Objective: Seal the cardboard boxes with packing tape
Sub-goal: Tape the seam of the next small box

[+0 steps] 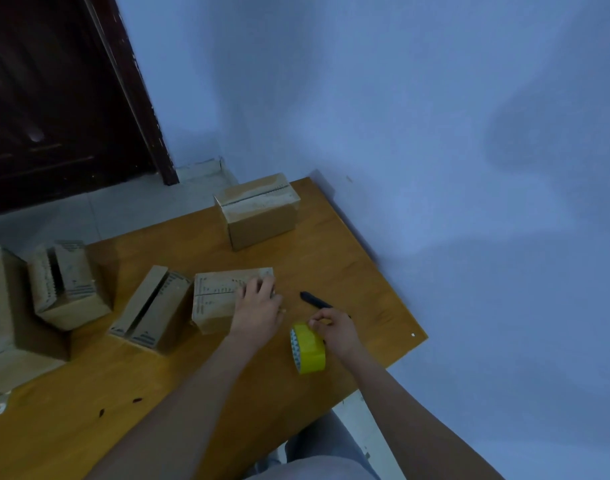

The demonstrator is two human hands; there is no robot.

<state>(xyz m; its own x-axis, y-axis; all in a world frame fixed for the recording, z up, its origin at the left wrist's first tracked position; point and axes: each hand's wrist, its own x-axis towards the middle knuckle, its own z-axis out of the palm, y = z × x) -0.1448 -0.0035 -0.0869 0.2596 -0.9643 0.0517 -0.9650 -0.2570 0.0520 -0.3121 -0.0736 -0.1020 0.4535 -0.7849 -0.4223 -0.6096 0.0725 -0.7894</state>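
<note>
While the left hand [258, 303] lies flat with straight fingers on top of a small cardboard box [215, 296] near the middle of the wooden table [331, 244], the right hand [334, 327] pinches the upper edge of a yellow roll of packing tape [307, 348] standing on edge just beside that box. A black pen [317, 301] lies behind the right hand. Another box [258, 209] sits farther back, and more boxes [68, 282] stand to the left with their flaps unsealed.

Light: dim, bluish cast
Shadows: soft dark patches on wall [525, 140]
Focus: soft, slightly blurred
Edges: wide-angle bending
</note>
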